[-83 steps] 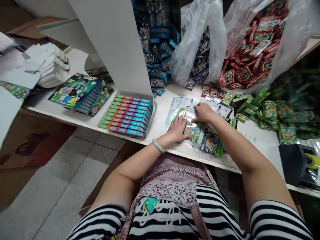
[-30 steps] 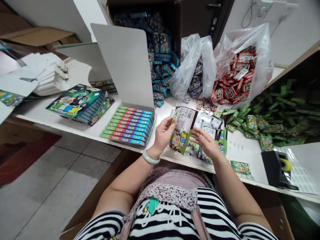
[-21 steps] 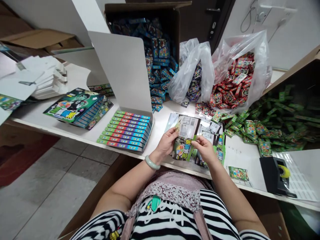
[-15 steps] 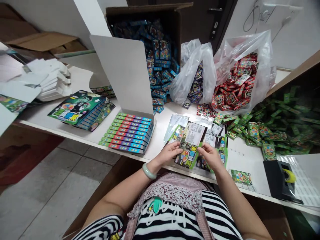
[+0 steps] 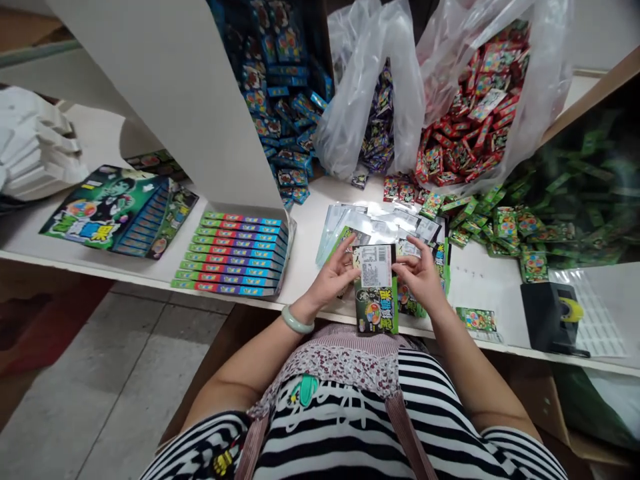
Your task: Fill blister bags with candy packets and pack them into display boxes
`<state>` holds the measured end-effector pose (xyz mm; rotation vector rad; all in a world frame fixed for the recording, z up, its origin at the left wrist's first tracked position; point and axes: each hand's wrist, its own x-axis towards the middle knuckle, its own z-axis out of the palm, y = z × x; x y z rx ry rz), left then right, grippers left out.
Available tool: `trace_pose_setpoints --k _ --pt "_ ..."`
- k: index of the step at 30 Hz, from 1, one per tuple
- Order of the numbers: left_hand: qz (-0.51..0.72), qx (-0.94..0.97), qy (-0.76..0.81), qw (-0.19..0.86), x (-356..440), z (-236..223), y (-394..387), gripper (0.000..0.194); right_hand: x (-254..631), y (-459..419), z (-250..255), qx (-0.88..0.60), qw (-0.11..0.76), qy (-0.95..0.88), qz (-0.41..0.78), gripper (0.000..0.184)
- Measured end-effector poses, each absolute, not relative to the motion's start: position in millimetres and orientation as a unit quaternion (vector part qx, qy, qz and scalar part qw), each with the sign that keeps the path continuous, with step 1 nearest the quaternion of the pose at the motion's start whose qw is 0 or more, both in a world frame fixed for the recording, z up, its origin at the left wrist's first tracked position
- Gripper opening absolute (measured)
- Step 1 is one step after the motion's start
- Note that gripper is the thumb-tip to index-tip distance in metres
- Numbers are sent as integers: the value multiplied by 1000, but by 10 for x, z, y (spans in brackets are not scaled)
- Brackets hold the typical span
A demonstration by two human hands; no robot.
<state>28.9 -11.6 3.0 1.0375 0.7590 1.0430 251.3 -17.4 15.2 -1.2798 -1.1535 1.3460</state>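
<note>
Between my two hands, at the front edge of the table, is a flat black and green printed packaging pouch with a white label on its upper part. My left hand pinches its left edge near the label. The right edge sits between thumb and fingers of my right hand. Just behind it on the table lie several more flat pouches, overlapping, some showing clear or pale sides. My hands hide part of that spread.
Left of my hands stands an open display box of colourful small packs, beside a green box. Blue packs, a bag of purple packs, and a bag of red packs line the back. Green packs and a tape dispenser are right.
Earlier both hands lay on the spread of pouches. One pouch was then picked up, and over the last half second it has come toward my body and turned more upright. The view has shifted.
</note>
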Motion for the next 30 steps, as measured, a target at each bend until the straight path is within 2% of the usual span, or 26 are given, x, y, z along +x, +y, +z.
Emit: trace_pose_setpoints --k 6,13,17,20,22,24,26,30 --pt "439 511 330 661 182 75 -110 61 2542 -239 153 -490 402 -549 545 62" --pt "420 531 314 666 162 143 10 65 2581 -190 289 -489 379 -583 526 61" --pt "401 549 339 651 176 79 -53 50 2582 -241 255 -497 378 -573 531 39" --pt "429 567 407 573 241 97 -65 33 2586 -185 241 -521 377 -575 505 24" --pt "455 576 444 514 287 148 -37 25 2573 -110 265 -531 384 -577 487 24" --pt "467 569 454 503 319 205 -1 25 2545 -38 304 -522 398 -572 491 27" --pt "474 541 445 534 332 246 22 22 2513 6 338 -509 417 -553 511 26" --pt "471 514 447 560 318 276 21 31 2483 11 388 -496 432 -551 513 23"
